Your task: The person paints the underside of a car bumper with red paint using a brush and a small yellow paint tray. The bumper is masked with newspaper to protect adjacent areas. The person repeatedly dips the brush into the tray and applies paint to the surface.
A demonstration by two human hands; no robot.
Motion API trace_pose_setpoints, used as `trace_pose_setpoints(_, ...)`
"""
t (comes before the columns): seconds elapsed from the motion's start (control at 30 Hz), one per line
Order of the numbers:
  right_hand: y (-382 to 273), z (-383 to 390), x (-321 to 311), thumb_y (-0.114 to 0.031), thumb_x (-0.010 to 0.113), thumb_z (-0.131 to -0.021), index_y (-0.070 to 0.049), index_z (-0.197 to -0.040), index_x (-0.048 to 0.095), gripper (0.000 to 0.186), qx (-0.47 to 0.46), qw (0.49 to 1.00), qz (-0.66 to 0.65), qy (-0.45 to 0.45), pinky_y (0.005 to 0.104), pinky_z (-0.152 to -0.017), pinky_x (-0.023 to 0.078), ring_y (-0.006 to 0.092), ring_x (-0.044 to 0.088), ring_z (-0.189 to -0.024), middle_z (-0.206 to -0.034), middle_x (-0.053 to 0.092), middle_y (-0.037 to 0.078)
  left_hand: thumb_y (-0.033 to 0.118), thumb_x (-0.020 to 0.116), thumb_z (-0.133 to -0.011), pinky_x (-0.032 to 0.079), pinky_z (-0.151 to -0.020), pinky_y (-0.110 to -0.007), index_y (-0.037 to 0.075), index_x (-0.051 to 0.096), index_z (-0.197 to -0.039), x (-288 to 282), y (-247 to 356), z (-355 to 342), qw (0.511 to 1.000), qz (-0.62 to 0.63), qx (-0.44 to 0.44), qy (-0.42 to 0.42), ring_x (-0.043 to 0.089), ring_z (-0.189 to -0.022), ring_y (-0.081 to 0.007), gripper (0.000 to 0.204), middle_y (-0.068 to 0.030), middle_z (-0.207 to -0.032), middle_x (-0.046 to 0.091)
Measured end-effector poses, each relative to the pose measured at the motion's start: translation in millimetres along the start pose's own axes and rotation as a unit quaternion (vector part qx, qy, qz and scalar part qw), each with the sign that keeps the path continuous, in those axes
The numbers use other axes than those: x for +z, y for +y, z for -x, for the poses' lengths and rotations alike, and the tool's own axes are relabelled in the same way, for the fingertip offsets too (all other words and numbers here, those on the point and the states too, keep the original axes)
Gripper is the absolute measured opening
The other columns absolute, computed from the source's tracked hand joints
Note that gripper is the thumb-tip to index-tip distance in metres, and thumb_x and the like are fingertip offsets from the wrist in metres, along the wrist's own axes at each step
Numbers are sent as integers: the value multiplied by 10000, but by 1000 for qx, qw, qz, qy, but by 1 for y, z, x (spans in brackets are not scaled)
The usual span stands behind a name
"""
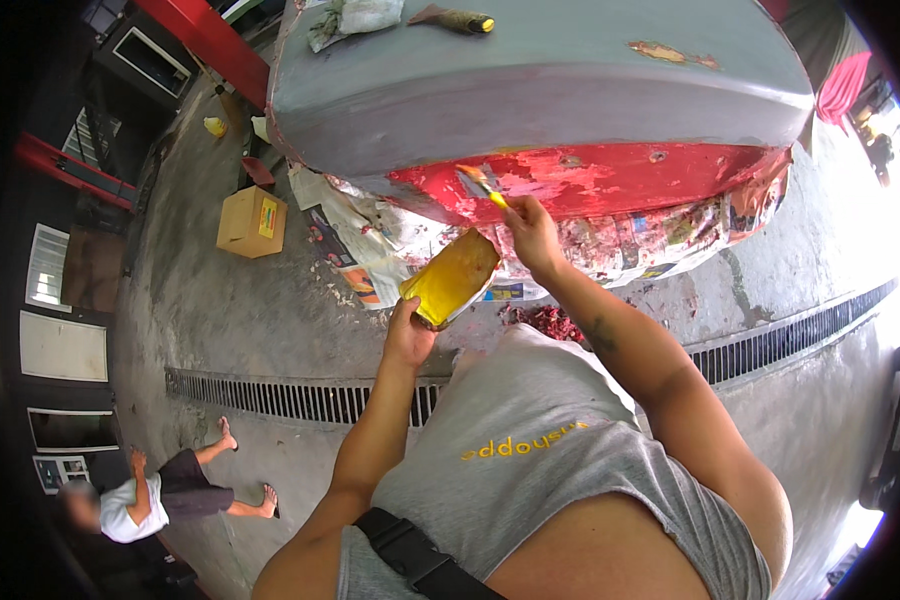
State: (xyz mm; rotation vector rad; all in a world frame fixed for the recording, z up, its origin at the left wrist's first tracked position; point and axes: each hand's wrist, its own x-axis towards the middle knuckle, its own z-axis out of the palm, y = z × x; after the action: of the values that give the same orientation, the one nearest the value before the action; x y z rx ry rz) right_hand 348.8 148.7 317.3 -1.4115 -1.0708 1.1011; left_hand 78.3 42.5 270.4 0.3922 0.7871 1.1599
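My right hand [534, 236] is closed around a paintbrush [494, 196] with a yellow handle. The brush's bristle end is at the red lower strip [610, 182] of a grey vehicle body panel [550, 100]; whether it touches is hard to tell. Patches of that strip look glossy, others scraped or wrinkled. Below the brush, my left hand [408, 336] grips the near edge of a cut-open, shallow yellow container [454, 278]. Its inside looks shiny and wet. The fingers beneath it are hidden.
Stained newspaper [630, 245] covers the panel's lower edge. Red scraps [548, 322] lie on the floor beside a drain grate [290, 396]. A cardboard box [252, 222] stands left. A scraper-like tool [454, 19] and crumpled plastic [358, 18] rest on top. Another person [170, 490] is at lower left.
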Motion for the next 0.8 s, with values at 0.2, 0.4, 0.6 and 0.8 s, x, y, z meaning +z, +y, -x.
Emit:
trace_pose_setpoints(0.2,-19,-17,43,-145,649,-1047,-34,-1215,659,201,-7,998,68,2,310,-653,467,122,553,-760,-899,647,30,253,629,-976,427,-1150,-518,89,458,-1547,-24,1,15,999,20,28,32,521,-1411,-299,619,-111,-1542,535)
trace_pose_setpoints(0.4,4,21,8,-113,590,-1089,-65,-1198,606,120,-8,988,-84,127,268,-596,380,69,420,-722,-861,536,-18,241,617,-980,413,-1173,-537,90,463,-1539,-27,1,20,996,48,36,65,513,-1425,-304,600,-113,-1547,531)
trace_pose_setpoints(0.6,-16,3,51,-288,673,-1028,-65,-1217,655,293,34,997,60,-37,415,-777,558,285,723,-884,-978,736,171,232,610,-981,407,-1181,-538,80,457,-1542,-29,9,17,995,63,29,75,506,-1432,-309,601,-116,-1553,526)
trace_pose_setpoints(0.8,-23,-4,66,-207,679,-1026,-51,-1234,632,263,-5,995,97,32,346,-687,506,159,627,-769,-900,684,84,249,625,-972,406,-1183,-540,74,452,-1545,-38,14,12,996,59,25,69,503,-1436,-308,623,-116,-1554,528)
